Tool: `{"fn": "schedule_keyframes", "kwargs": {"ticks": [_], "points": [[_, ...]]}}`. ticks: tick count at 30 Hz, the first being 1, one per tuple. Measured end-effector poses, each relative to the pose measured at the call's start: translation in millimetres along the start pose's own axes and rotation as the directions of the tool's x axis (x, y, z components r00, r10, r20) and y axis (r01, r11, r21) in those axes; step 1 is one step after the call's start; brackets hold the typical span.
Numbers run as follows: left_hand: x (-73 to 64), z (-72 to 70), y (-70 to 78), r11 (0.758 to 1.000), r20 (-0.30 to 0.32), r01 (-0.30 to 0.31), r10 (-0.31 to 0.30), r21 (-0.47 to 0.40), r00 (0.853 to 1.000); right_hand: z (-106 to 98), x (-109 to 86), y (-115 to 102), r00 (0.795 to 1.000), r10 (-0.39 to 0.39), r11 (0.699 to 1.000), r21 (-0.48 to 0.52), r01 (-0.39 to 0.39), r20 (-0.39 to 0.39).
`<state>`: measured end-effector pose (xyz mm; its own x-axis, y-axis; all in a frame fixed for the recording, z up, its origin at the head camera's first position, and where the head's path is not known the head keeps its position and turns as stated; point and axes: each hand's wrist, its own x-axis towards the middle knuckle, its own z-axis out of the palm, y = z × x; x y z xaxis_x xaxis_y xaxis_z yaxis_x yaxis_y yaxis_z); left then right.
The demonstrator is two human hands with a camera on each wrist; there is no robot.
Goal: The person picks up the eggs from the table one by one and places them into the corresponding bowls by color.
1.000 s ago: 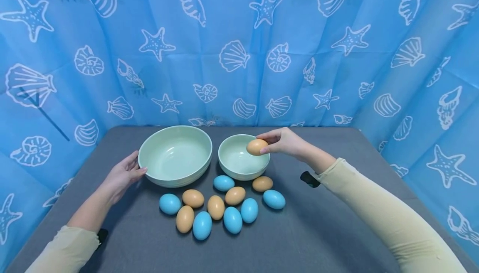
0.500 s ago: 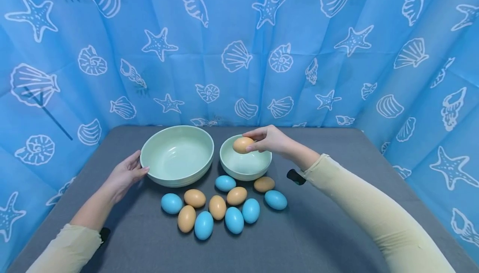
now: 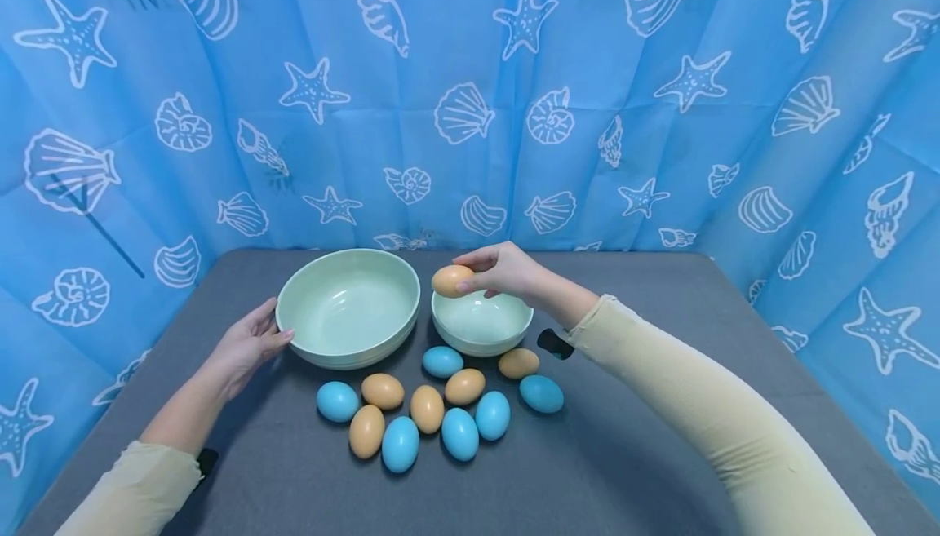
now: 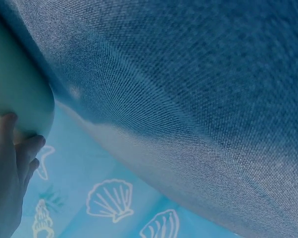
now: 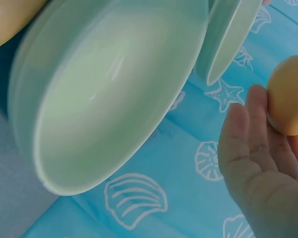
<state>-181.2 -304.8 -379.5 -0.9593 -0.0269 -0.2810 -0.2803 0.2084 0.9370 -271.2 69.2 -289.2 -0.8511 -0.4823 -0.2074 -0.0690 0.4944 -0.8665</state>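
Note:
My right hand (image 3: 510, 271) pinches a light-brown egg (image 3: 451, 281) between thumb and fingers, over the left rim of the small pale-green bowl (image 3: 485, 324). In the right wrist view the egg (image 5: 290, 96) sits at the fingertips, up and to the side of that bowl's bare inside. At the left, my left hand (image 3: 246, 348) grips the rim of the larger pale-green bowl (image 3: 348, 312), thumb at the edge and fingers along the outer wall. The left wrist view shows those fingers against the large bowl's side (image 4: 20, 84). Both bowls stand upright with bare insides.
In front of the bowls lie several loose eggs, among them a blue egg (image 3: 400, 445), a brown egg (image 3: 427, 409) and, farthest right, another blue egg (image 3: 542, 394). They rest on a grey cloth-covered table (image 3: 470, 503). A blue shell-print curtain (image 3: 470, 169) hangs behind.
My right hand has carried the brown egg leftward, from the small bowl's right side across to its left rim. The left hand keeps its hold on the large bowl.

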Motion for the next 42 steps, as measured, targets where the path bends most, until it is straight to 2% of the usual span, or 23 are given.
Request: {"fn": "schedule_keyframes", "kwargs": {"ticks": [9, 16, 42], "points": [[-1.3, 1.0, 0.1, 1.0, -0.003, 0.003, -0.003, -0.007, 1.0, 15.5, 10.1, -9.7, 1.0, 0.027, 0.995, 0.091, -0.027, 0.004], [-1.4, 1.3, -0.2, 1.0, -0.01, -0.005, 0.005, -0.004, 1.0, 26.9, 18.3, -15.2, 1.0, 0.005, 0.994, 0.109, -0.006, 0.008], [0.3, 1.2, -1.7, 1.0, -0.022, -0.005, 0.005, -0.009, 1.0, 75.2, 45.7, -24.9, 0.998, 0.059, 0.979, 0.194, -0.065, 0.036]]}}
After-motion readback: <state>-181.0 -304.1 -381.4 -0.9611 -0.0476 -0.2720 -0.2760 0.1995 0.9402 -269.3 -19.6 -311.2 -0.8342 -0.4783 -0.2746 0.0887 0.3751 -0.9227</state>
